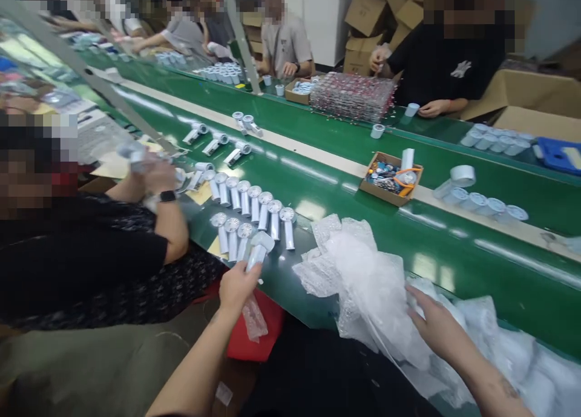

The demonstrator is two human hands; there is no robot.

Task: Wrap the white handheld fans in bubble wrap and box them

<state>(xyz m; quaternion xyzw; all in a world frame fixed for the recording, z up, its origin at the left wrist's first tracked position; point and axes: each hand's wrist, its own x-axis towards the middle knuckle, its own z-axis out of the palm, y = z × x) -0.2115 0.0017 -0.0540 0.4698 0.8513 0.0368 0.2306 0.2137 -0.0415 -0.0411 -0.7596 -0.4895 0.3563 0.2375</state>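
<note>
My left hand (236,288) is closed around the handle of a pale blue handheld fan (260,250), its round head pointing away from me. A strip of clear bubble wrap (255,319) hangs just below that hand, above a red stool. Two rows of similar handheld fans (249,200) lie on the green table beyond it. To the right, my right hand (431,317) has its fingers and thumb on the edge of a loose heap of bubble wrap bags (363,272). More bubble-wrapped items (508,338) lie under and beside my right forearm.
A co-worker (149,223) sits close on my left. Past the green belt (313,175) stands a small carton (385,190) of loose parts. Pale blue cylinders (490,204) line the white divider. Other people work across, near a stack of clear trays (354,96).
</note>
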